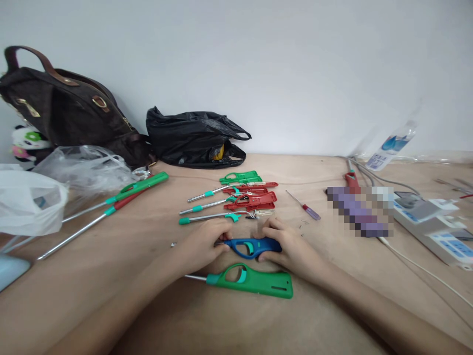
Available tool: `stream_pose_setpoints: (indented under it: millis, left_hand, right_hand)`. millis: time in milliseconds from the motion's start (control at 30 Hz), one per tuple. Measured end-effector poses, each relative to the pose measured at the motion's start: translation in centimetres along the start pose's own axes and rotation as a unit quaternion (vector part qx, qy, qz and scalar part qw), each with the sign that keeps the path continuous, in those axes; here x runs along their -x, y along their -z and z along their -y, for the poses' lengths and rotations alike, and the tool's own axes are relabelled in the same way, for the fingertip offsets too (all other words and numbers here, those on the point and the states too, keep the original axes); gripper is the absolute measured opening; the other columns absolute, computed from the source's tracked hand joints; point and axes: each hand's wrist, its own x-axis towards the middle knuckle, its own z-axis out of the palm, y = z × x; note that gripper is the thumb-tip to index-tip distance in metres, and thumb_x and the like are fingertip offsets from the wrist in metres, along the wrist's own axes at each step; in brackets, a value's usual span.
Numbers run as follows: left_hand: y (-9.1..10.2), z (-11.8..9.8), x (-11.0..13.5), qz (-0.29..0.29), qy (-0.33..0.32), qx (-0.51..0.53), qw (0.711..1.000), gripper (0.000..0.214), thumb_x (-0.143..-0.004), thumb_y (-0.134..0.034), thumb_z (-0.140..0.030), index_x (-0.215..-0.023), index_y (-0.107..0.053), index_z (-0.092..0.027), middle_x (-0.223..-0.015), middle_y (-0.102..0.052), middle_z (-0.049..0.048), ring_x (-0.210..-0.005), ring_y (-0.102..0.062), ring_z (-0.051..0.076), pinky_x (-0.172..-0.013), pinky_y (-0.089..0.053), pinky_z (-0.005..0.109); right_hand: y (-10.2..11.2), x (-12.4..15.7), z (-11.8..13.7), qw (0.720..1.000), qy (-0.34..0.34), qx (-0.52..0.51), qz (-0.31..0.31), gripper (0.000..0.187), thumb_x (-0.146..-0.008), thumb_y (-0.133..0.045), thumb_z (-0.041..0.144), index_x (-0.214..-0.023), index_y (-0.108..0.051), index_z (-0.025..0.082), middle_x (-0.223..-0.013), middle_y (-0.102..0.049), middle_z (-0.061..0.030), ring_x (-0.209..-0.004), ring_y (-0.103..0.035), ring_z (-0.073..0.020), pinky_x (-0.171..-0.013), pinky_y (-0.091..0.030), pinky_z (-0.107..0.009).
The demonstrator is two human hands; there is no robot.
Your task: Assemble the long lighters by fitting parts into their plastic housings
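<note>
The bench (pixel 221 325) is stretching openly across the lower centre of the frame, and a green lighter (pixel 258 283) is lying there, just nearer than the blue lighter (pixel 268 245). The blue one is sitting at the middle of the frame, its handle pointing right and its metal nozzle running left beneath the left hand (pixel 205 244). That hand's fingers are pinching closed at the front end, while the fingers of the right hand (pixel 288 244) are curling around the rear of the handle, a small gap between them being filled by the casing. I'm judging it light and stiff, its plastic probably being a little slippery and its thin trigger loop looking like the weakest spot; the broad rear is offering the best hold, the front a steadying one. Just beyond, opened red casings (pixel 260 199) and silvery rods (pixel 213 204) are crowding the upper middle, leaving knuckles little room that way. A screwdriver (pixel 310 212) is lying to their right, a power strip (pixel 439 239) is bounding the right side, and a black plastic bag (pixel 188 138) is slumping near the bench's back edge.
</note>
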Motion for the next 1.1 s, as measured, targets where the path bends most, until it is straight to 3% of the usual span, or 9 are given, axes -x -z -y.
stream_pose_setpoints:
  millis: [167, 300, 467, 767, 1100]
  left_hand:
    - [0.32, 0.03, 0.12, -0.024, -0.064, -0.089, 0.994, 0.012, -0.079, -0.053, -0.007, -0.081, -0.054, -0.019, -0.085, -0.061, 0.0026, -0.081, -0.059, 0.02, -0.07, -0.048, 0.029]
    - [0.6, 0.25, 0.29, -0.083, -0.147, -0.172, 0.971, 0.016, -0.087, -0.043, -0.007, -0.089, -0.055, -0.017, -0.092, -0.062, 0.0058, -0.083, -0.06, 0.019, -0.07, -0.048, 0.028]
    - [0.55, 0.23, 0.43, -0.169, -0.215, -0.203, 0.94, 0.022, -0.095, -0.036, -0.007, -0.091, -0.055, -0.016, -0.092, -0.062, 0.0066, -0.08, -0.06, 0.017, -0.07, -0.048, 0.027]
    - [0.46, -0.27, 0.59, -0.209, -0.23, -0.219, 0.925, 0.02, -0.096, -0.04, -0.007, -0.093, -0.057, -0.017, -0.095, -0.064, 0.0069, -0.088, -0.062, 0.018, -0.076, -0.051, 0.029]
    - [0.54, -0.62, 0.6, -0.221, -0.233, -0.207, 0.924, 0.021, -0.095, -0.041, -0.006, -0.103, -0.058, -0.017, -0.095, -0.065, 0.0068, -0.087, -0.064, 0.018, -0.078, -0.053, 0.03]
  right_hand:
    - [0.21, -0.06, -0.12, 0.997, -0.008, -0.069, -0.031, 0.029, -0.074, -0.077, 0.016, -0.099, -0.064, 0.021, -0.106, -0.062, -0.0046, -0.102, -0.059, -0.0221, -0.09, -0.048, -0.038]
    - [0.3, -0.08, -0.4, 0.99, -0.019, -0.135, -0.036, 0.028, -0.079, -0.072, 0.018, -0.106, -0.063, 0.023, -0.104, -0.069, -0.0027, -0.098, -0.063, -0.0214, -0.088, -0.049, -0.038]
    - [0.12, 0.15, -0.61, 0.993, -0.018, -0.09, -0.069, 0.026, -0.081, -0.071, 0.023, -0.106, -0.064, 0.023, -0.105, -0.069, -0.0052, -0.099, -0.063, -0.0236, -0.086, -0.049, -0.04]
    - [0.42, 0.37, -0.24, 0.992, 0.035, 0.001, -0.121, 0.014, -0.083, -0.064, 0.017, -0.095, -0.06, 0.021, -0.093, -0.063, -0.0039, -0.088, -0.059, -0.0209, -0.076, -0.048, -0.035]
    - [0.37, 0.54, 0.1, 0.98, 0.083, 0.038, -0.175, 0.017, -0.084, -0.053, 0.01, -0.096, -0.058, 0.02, -0.09, -0.06, -0.0066, -0.085, -0.056, -0.0234, -0.072, -0.046, -0.036]
